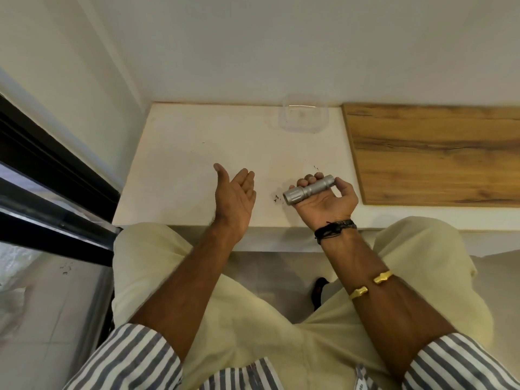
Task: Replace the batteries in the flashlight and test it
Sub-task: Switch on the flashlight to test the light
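Observation:
A silver metal flashlight (pixel 309 189) lies across my right hand (pixel 327 201), which is turned palm up with fingers and thumb curled round its body. The lens end points left toward my left hand (pixel 235 192). My left hand hovers over the white counter (pixel 180 164) with its palm facing the flashlight, fingers straight and thumb spread, holding nothing. No batteries are visible.
A clear plastic container (pixel 303 117) stands at the back of the counter by the wall. A wooden board (pixel 433 153) covers the counter's right side. Small dark specks (pixel 276 199) lie near the flashlight. A black window frame (pixel 53 175) runs along the left.

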A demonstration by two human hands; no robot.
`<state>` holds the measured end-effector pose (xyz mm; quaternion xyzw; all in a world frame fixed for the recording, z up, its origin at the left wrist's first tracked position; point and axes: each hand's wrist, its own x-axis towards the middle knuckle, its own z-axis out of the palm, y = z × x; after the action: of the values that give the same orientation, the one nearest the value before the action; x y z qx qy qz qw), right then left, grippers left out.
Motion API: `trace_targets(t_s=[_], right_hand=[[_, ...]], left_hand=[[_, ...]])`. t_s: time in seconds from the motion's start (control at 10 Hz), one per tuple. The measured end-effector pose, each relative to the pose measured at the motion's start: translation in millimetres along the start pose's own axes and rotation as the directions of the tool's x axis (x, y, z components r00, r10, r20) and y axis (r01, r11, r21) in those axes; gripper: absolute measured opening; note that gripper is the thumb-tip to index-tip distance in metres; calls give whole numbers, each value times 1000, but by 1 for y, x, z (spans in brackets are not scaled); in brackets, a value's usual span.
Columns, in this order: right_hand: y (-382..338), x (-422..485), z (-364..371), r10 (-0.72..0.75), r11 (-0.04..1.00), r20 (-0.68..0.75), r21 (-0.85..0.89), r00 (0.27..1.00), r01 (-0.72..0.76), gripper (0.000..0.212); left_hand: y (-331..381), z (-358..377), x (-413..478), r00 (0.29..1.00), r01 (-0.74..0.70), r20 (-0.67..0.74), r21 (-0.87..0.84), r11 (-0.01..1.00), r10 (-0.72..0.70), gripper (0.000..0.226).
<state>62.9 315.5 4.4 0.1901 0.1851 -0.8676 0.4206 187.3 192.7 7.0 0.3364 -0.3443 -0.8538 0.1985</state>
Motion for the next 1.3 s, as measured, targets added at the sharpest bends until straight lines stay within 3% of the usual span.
trace_targets(t_s=[0.2, 0.6, 1.3], right_hand=[[1, -4, 5, 10, 999, 74, 33, 997, -12, 21], [4, -7, 12, -46, 998, 25, 41, 999, 45, 15], [4, -7, 12, -20, 999, 66, 41, 998, 17, 18]], left_hand=[[5, -1, -6, 999, 15, 37, -89, 996, -12, 98], [7, -7, -4, 995, 49, 92, -149, 988, -35, 106], [3, -7, -2, 996, 42, 83, -99, 994, -34, 102]])
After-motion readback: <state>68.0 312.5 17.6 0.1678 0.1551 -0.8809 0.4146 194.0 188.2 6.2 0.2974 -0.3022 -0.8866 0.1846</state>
